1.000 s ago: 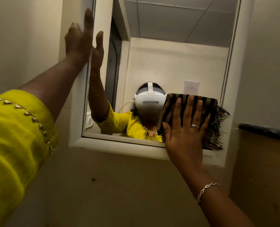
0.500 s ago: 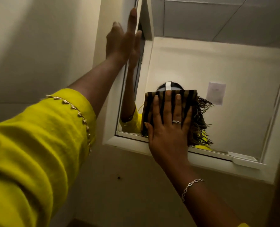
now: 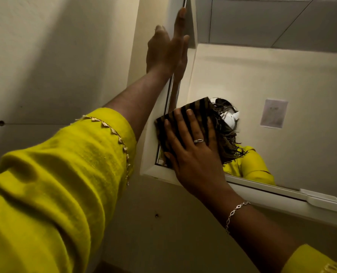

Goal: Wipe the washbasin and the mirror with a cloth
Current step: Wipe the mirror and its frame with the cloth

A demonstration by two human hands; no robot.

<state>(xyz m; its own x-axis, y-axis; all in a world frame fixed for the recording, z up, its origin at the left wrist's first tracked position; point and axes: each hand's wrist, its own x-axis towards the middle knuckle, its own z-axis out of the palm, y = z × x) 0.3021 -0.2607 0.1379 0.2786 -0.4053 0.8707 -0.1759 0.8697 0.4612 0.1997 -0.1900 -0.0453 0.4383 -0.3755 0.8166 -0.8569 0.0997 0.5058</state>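
Mirror-wiping step: the right hand, fingers flat, is pressing the striped cloth onto the mirror's lower left corner while the open left hand is bracing the frame; next, probably, a rightward sweep.

Right hand presses striped cloth flat against mirror.

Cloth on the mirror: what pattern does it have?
The cloth is dark brown with black stripes and a frayed fringe; head view.

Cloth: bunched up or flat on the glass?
Flat. The cloth lies pressed against the mirror under the right hand, fingers straight, fringe splaying rightward.
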